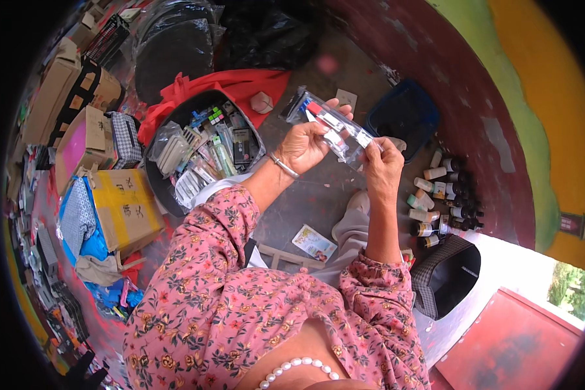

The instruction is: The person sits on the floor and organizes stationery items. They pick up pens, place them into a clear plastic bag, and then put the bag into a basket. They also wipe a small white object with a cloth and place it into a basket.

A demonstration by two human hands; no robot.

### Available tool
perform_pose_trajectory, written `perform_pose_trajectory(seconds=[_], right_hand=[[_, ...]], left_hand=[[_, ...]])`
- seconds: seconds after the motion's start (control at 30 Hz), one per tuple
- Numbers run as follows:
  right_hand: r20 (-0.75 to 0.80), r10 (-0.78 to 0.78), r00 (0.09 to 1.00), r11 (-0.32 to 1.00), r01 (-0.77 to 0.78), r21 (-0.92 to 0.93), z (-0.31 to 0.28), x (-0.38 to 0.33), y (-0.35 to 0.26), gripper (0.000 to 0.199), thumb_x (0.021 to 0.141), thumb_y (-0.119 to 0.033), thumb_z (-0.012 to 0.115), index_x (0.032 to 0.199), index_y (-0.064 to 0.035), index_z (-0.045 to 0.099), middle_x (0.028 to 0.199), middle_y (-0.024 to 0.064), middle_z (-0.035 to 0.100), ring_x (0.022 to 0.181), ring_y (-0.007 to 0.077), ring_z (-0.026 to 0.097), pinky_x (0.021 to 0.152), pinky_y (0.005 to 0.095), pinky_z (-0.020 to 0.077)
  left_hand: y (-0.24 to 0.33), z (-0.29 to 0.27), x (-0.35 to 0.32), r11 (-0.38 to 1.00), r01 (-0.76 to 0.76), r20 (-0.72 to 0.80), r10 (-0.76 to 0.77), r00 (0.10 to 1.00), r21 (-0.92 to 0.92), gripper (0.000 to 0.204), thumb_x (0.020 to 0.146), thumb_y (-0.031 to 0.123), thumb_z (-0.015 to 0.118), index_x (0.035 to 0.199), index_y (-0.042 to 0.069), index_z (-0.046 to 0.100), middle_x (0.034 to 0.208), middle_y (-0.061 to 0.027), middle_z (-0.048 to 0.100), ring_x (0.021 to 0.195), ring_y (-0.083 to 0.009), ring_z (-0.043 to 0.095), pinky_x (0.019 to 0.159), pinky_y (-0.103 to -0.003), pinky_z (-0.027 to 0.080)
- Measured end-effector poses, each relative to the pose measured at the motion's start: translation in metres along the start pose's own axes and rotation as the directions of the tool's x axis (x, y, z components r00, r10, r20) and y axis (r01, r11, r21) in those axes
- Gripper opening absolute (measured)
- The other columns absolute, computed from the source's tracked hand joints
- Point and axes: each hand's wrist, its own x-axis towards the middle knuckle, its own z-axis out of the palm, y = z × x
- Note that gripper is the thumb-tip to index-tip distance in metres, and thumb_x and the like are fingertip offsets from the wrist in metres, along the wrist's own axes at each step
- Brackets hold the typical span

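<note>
We hold the clear packet at one o'clock from the view's centre, left hand supporting its middle and right hand pinching its lower end, likely to steady limp plastic, with the dark bin at ten o'clock, probably for reach.

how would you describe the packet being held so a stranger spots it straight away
Start at the big black bin on the left, heaped with small packages. To its right, the left hand and right hand hold a long clear packet. Unlike the packages, it is up in the fingers, with red and blue at its upper-left end.
</note>
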Motion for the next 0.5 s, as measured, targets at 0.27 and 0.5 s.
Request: perform_pose_trajectory(seconds=[0.27,0.5], right_hand=[[0.009,0.007,1.0,0.993,-0.008,0.117,-0.002,-0.001,-0.009,0.017,0.083,-0.015,0.053,0.073,-0.0014,0.054,0.056,-0.0007,0.051,0.048,0.0034,0.043,0.044,0.0173,0.0318],[-0.071,-0.04,0.997,0.992,0.031,-0.119,-0.001,0.005,-0.011,0.026,0.083,-0.018,0.051,0.067,0.0017,0.055,0.051,0.0007,0.049,0.048,0.0057,0.044,0.044,0.0221,0.0346]], left_hand=[[0.001,0.012,-0.003,0.988,0.027,0.015,-0.03,0.999,0.15,0.056,0.072,-0.011,0.042,0.125,0.001,0.03,0.128,-0.017,0.035,0.12,-0.0278,0.034,0.098,-0.038,0.034],[-0.004,-0.002,0.004,0.975,-0.006,-0.059,0.02,0.998,0.222,0.045,0.08,-0.001,0.05,0.123,0.004,0.036,0.126,-0.0127,0.04,0.116,-0.026,0.039,0.093,-0.037,0.039]])
